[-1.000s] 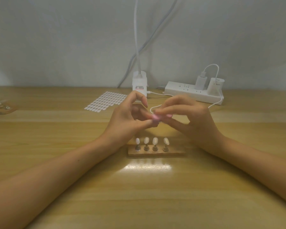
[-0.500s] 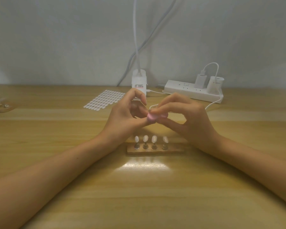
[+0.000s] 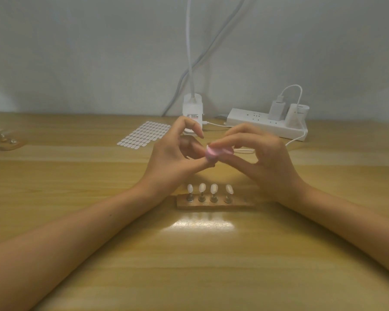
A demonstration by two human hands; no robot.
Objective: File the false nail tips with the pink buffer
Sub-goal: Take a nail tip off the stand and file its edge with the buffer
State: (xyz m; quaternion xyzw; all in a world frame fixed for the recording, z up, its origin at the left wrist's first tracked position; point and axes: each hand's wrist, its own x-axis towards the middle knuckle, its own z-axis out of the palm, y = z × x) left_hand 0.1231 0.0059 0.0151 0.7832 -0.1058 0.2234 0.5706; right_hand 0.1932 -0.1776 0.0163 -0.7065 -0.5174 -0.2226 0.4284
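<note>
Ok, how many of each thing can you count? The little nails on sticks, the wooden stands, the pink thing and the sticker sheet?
nail tips on pegs: 4
wooden stands: 2
pink buffer: 1
sticker sheet: 1
Total: 8
</note>
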